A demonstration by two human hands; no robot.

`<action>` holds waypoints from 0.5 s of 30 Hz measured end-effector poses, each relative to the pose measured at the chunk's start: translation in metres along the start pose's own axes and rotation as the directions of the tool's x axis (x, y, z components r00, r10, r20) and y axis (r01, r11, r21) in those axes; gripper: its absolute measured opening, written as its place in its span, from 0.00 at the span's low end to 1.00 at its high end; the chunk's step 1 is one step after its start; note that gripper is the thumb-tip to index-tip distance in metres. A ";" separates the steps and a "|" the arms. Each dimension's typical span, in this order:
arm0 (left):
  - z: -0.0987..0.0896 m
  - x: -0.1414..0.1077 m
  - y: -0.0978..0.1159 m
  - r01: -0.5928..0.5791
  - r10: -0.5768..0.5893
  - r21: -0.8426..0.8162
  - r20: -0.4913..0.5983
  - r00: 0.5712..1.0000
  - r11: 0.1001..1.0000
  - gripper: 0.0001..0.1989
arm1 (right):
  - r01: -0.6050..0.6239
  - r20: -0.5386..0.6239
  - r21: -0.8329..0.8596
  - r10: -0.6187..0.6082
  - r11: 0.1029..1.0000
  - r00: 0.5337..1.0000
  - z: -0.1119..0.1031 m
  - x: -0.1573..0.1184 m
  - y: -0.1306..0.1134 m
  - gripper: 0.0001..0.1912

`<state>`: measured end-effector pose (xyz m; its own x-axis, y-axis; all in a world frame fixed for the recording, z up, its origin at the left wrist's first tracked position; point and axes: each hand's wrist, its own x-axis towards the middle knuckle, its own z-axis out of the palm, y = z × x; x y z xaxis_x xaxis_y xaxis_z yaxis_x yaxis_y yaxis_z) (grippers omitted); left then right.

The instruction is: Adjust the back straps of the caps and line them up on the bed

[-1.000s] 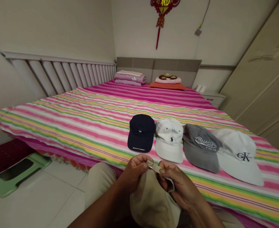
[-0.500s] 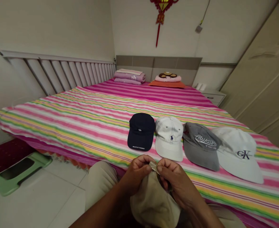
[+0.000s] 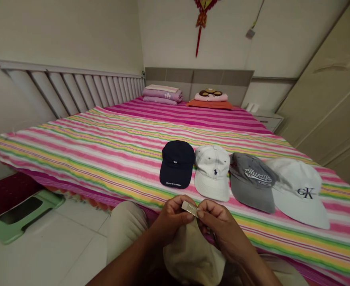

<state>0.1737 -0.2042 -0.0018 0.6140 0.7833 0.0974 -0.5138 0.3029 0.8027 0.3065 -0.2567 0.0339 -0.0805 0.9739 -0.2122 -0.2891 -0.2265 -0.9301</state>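
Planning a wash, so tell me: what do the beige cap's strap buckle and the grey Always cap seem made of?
The strap buckle looks like dull silvery metal, plated or solid unclear. The beige cap looks like cotton, matte with soft folds. The grey cap looks like washed cotton, matte and faded.

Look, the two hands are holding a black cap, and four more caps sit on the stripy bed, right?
Not black: the head view shows the left hand and right hand holding a beige cap. The four other caps do sit on the stripy bed.
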 end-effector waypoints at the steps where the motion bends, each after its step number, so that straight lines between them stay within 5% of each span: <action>1: 0.000 0.000 0.000 0.001 -0.001 0.002 0.005 1.000 1.000 0.11 | -0.007 -0.001 -0.004 0.007 1.000 1.000 0.001 0.000 0.000 0.15; 15: -0.007 -0.001 -0.003 0.014 -0.015 0.013 0.023 1.000 1.000 0.11 | -0.016 0.008 0.003 0.016 1.000 1.000 0.000 0.001 0.001 0.16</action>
<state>0.1704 -0.2019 -0.0083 0.6350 0.7661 0.0993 -0.4974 0.3071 0.8114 0.3058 -0.2557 0.0323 -0.0931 0.9701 -0.2243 -0.2907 -0.2420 -0.9257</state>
